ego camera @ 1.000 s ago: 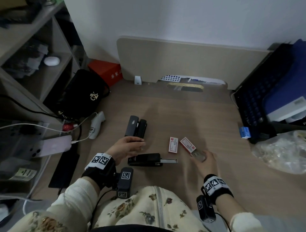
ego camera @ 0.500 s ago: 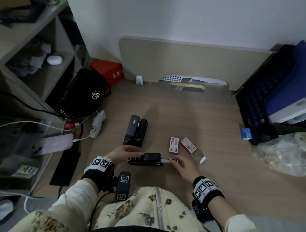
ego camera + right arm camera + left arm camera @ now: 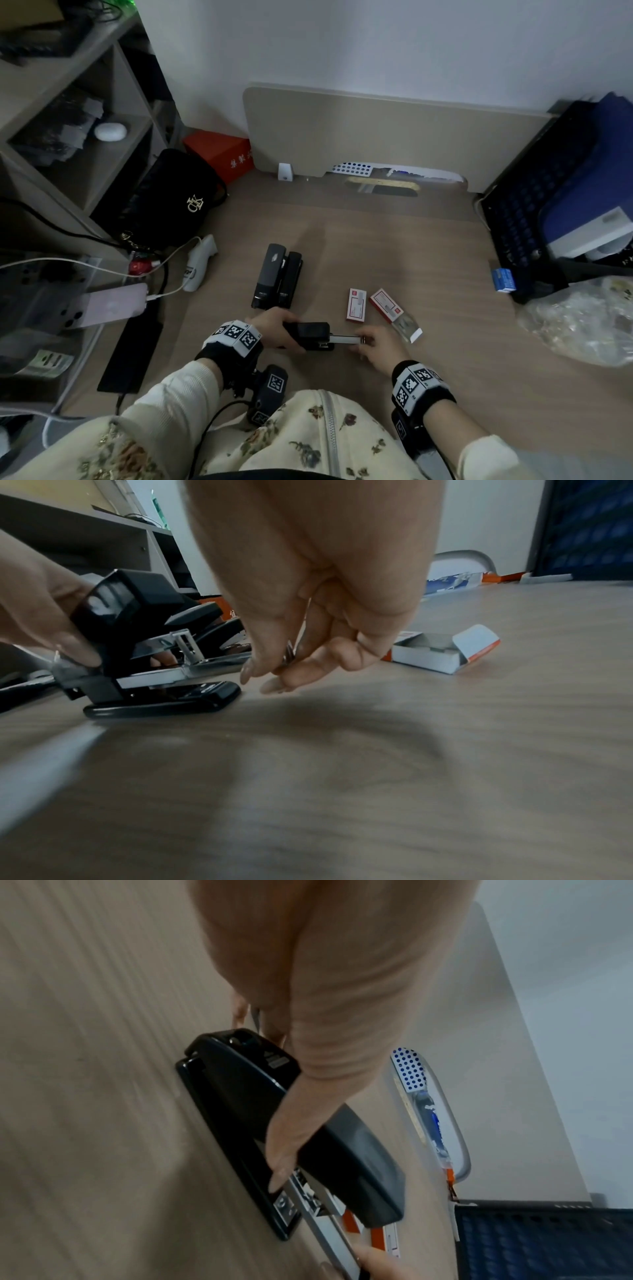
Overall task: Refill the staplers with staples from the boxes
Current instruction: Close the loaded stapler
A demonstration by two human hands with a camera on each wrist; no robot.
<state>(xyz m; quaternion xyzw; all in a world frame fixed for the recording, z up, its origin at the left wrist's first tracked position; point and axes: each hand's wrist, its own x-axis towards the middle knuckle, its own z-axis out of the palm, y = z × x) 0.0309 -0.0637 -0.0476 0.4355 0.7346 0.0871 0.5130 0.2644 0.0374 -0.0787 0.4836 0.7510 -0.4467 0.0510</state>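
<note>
A black stapler (image 3: 313, 335) lies on the wooden desk (image 3: 428, 246) with its silver staple tray (image 3: 344, 339) slid out to the right. My left hand (image 3: 274, 325) grips its body, thumb on the near side (image 3: 284, 1167). At the tray's tip my right hand (image 3: 373, 346) pinches a strip of staples (image 3: 290, 653) between thumb and fingers. Two more black staplers (image 3: 277, 275) lie side by side farther back. A closed red-and-white staple box (image 3: 356, 305) sits beside an opened one (image 3: 394, 310) with its inner drawer pulled out (image 3: 441, 649).
A black handbag (image 3: 178, 202), a phone on a cable (image 3: 109, 305) and a white gadget (image 3: 198, 260) crowd the left. A dark blue crate (image 3: 534, 192) and a clear plastic bag (image 3: 582, 318) stand at the right. A beige board (image 3: 376, 133) backs the desk.
My right hand left the opened box and came left to the tray's tip with staples. My left hand dropped from above the stapler onto its body and gripped it.
</note>
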